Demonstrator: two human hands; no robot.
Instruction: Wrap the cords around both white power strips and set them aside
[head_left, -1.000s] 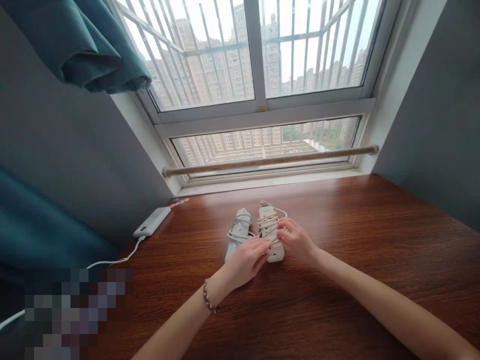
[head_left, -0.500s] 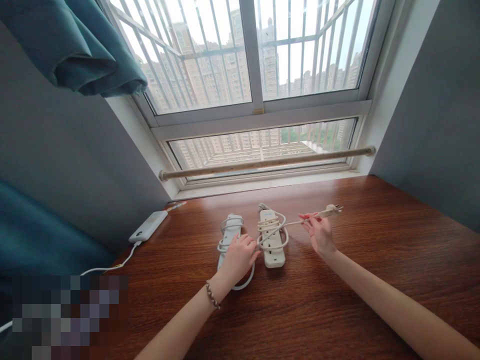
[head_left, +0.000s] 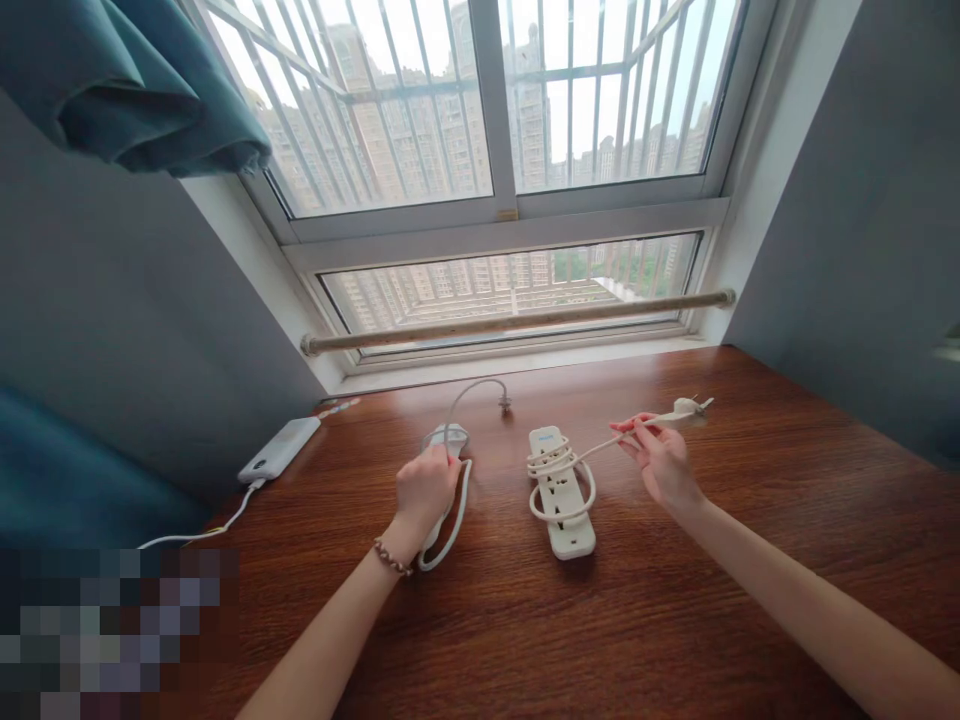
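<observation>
A cream power strip (head_left: 566, 500) lies on the table with its own cord looped loosely round it. My right hand (head_left: 660, 460) pinches that cream cord (head_left: 600, 447) close to its plug (head_left: 686, 407), which hangs beyond the fingers to the right. On the left lies a white power strip (head_left: 451, 437), largely covered by my left hand (head_left: 427, 490). That hand is closed on the white strip's cord (head_left: 463, 500). From the fist a thin grey stretch of cord arcs up and over to a plug (head_left: 505, 402) near the window side.
A white power bank (head_left: 281, 450) with a cable (head_left: 240, 515) sits at the table's left edge. Behind the wooden table (head_left: 637, 620) is a barred window with a rail (head_left: 517, 322) across it. A blue curtain (head_left: 135, 90) hangs at upper left.
My left hand has pulled left with the white strip and its cord, whose plug has come away from the cream strip. My right hand has shifted slightly right with the cream cord.
</observation>
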